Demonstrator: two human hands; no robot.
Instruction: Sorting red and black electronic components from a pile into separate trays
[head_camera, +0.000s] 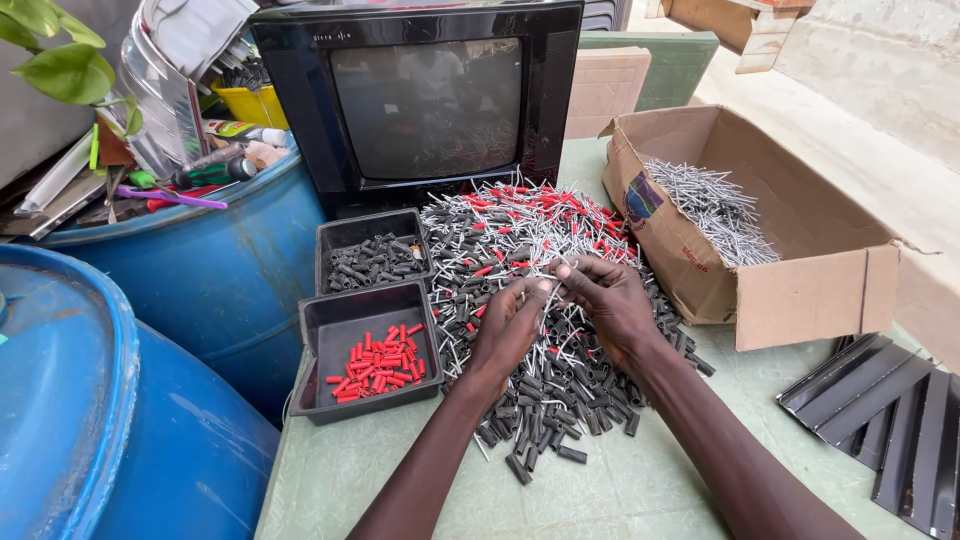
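Observation:
A big heap of small black and red sleeved metal pins (520, 240) covers the middle of the green table (640, 480). My left hand (508, 325) and my right hand (610, 300) meet over the heap, fingertips together, pinching one thin metal pin between them. To the left stand two black trays: the near one (335, 335) holds red plastic sleeves (378, 363), the far one (345, 235) holds black sleeves (375, 260).
An open cardboard box (820, 290) with bare metal pins (710, 205) stands at the right. An old black television (430, 95) is behind the heap. Blue barrels (120, 400) stand at the left, one topped with tools. Black metal strips (890, 420) lie at the right.

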